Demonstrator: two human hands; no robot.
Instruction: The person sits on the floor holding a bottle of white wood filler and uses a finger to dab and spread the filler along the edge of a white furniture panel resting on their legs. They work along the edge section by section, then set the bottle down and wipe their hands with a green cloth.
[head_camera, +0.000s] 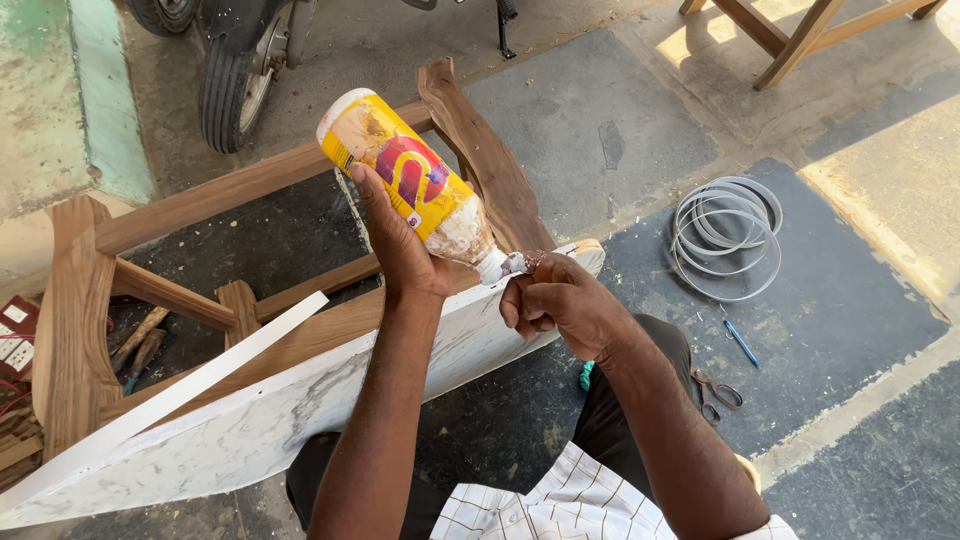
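Yellow glue bottle (410, 185) with red label clenched in left hand (400, 245), tilted nozzle-down at centre, nozzle tip pinched by right hand (560, 300), above white marbled panel (260, 420), wooden frame (90, 300) behind.

- Bottle (412, 178) in your left hand (400, 240): glossy yellow plastic, nozzle end crusted w/ dried whitish gunk.
- Panel (300, 400): smooth white marble-look laminate, matt.
- Frame (75, 320): bare brown wood, smooth-sanded.
- Floor (850, 300): rough, dusty concrete.
- Coil (727, 235): shiny thin edging strip, plastic or metal — can't tell.
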